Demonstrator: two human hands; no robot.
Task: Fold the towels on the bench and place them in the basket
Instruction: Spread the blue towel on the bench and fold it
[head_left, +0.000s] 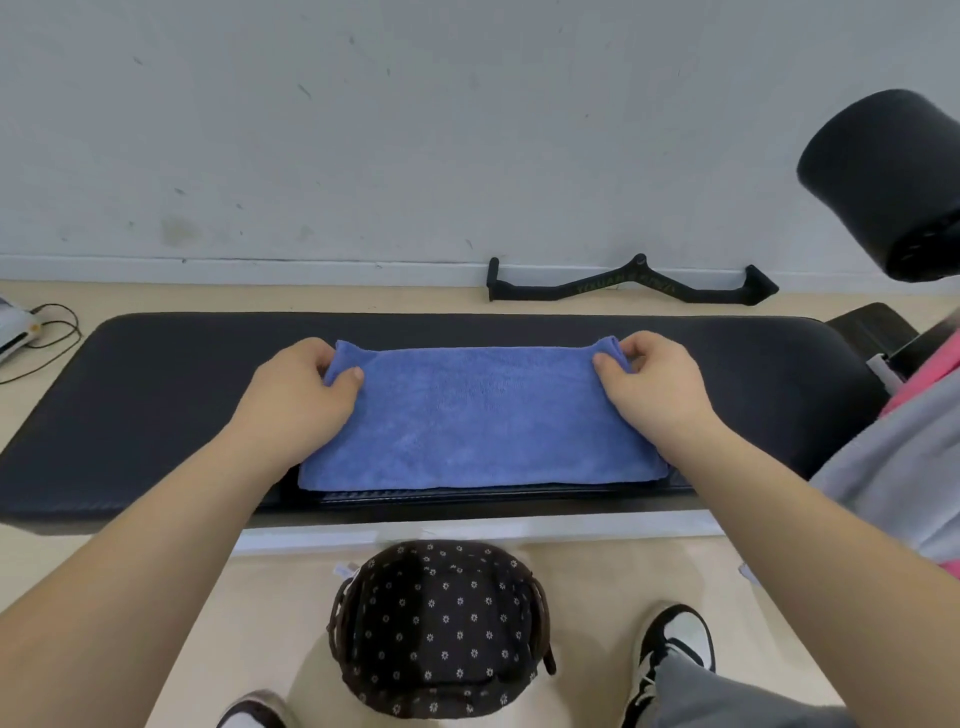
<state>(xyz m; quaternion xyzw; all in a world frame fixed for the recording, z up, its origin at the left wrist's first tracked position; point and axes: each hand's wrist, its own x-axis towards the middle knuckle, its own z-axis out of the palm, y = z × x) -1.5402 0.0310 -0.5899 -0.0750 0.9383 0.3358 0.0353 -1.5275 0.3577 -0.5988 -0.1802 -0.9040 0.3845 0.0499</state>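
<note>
A blue towel (478, 421) lies folded into a wide rectangle on the black padded bench (156, 395). My left hand (301, 389) pinches the towel's far left corner between thumb and fingers. My right hand (654, 384) pinches its far right corner the same way, with the cloth bunched up there. A basket (439, 629) lined with dark flower-print fabric stands on the floor below the bench's near edge, between my feet. A grey and a pink towel (893, 467) hang over the bench's right end.
A black cable-machine handle (631, 283) lies on the floor against the wall behind the bench. A black foam roller pad (883, 182) juts in at the upper right. A white device with cables (15, 327) sits at the far left.
</note>
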